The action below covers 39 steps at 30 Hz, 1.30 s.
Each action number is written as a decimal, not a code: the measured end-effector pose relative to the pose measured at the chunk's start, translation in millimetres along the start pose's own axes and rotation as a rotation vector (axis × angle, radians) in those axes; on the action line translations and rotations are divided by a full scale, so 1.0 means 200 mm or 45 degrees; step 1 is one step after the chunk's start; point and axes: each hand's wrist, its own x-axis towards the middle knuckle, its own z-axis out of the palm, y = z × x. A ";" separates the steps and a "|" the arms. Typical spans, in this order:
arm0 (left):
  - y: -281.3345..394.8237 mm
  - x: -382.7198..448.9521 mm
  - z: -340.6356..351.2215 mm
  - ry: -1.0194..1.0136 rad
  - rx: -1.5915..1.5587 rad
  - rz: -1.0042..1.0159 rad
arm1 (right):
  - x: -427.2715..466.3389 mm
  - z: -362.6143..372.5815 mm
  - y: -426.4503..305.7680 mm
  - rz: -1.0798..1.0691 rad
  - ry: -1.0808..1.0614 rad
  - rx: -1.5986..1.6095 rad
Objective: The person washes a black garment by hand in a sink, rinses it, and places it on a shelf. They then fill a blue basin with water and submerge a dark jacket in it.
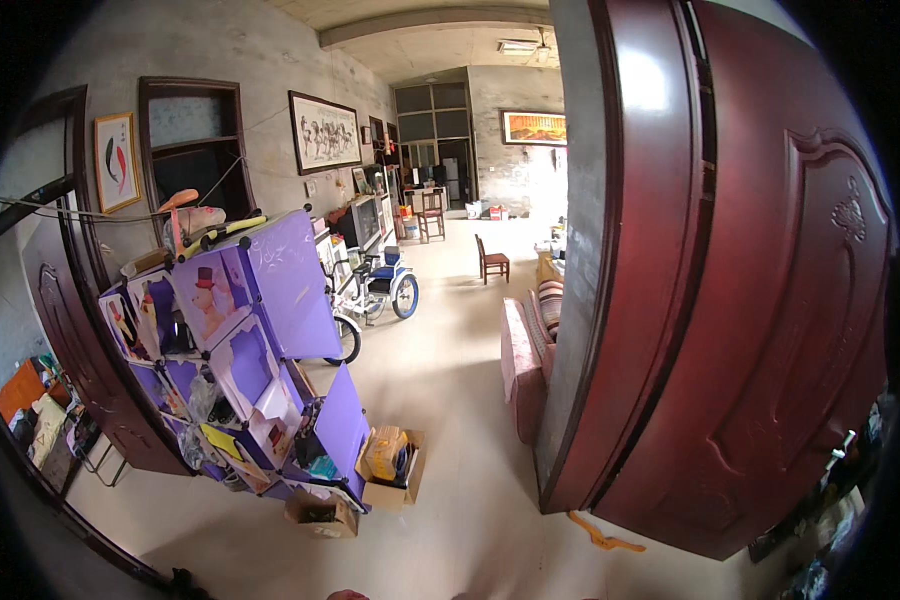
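Only a small rounded sliver, which looks like part of my left hand (347, 595), shows at the bottom edge; its fingers and anything in it are hidden. My right hand is out of view. Before me on the left stands a purple plastic cube cabinet (292, 285), two door panels swung out and its compartments filled with bags and other items. An open cardboard box (385, 495) with packages inside sits on the floor against it, beside a smaller cardboard box (345, 525). A dark red wooden door (757, 315) stands at the right.
A white and blue tricycle (379, 289) is beyond the cabinet. Farther in are a small wooden chair (495, 262) and a pink sofa (521, 367) behind the wall end. An orange strap-like thing (604, 536) lies on the floor by the door. Another doorway (82, 322) opens at left.
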 end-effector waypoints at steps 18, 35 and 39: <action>0.87 1.21 -0.17 0.331 0.463 0.443 | 1.69 -0.19 -0.50 -0.135 -0.286 -0.206; 1.74 0.97 -0.06 0.803 -0.005 -0.169 | 3.11 0.06 -0.88 -0.774 -1.087 -0.087; 1.72 0.86 -0.01 0.867 -0.088 -0.203 | 3.12 0.24 -0.88 -0.966 -1.170 -0.146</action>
